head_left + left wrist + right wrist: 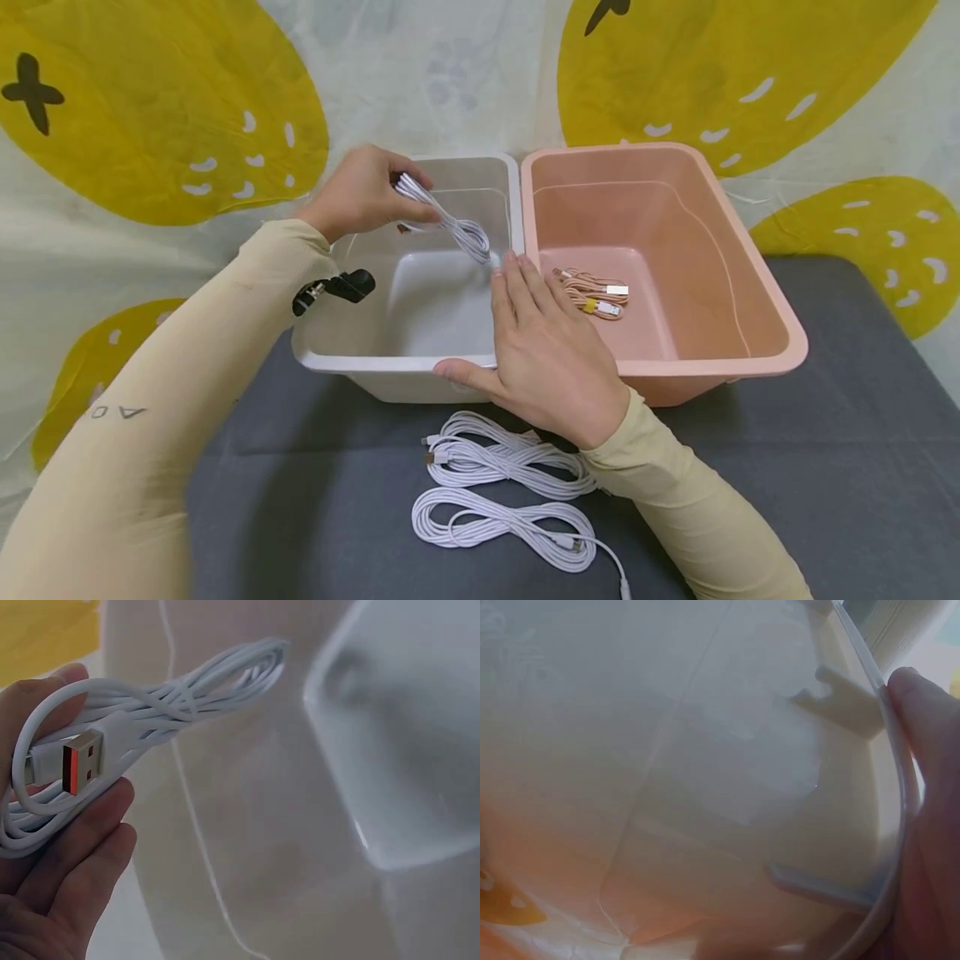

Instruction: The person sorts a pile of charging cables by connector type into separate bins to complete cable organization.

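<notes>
My left hand [367, 196] grips a coiled white USB cable [450, 223] over the white bin [352, 362]; the bundle slants down into the bin. In the left wrist view the fingers [67, 855] curl round the white cable [165, 705], whose USB plug [71, 761] shows an orange tongue. My right hand [543, 350] lies flat with straight fingers on the white bin's right front corner, thumb along the front rim. The right wrist view shows the thumb [930, 750] against the bin's rim [896, 787]. A pink bin [757, 275] stands right of it with a coiled pinkish cable [596, 296] inside.
Two more coiled white cables [498, 454] [502, 521] lie on the grey tabletop [825, 467] in front of the bins, next to my right wrist. A cloth with yellow shapes [150, 100] hangs behind. A black clip [337, 289] sits on my left sleeve.
</notes>
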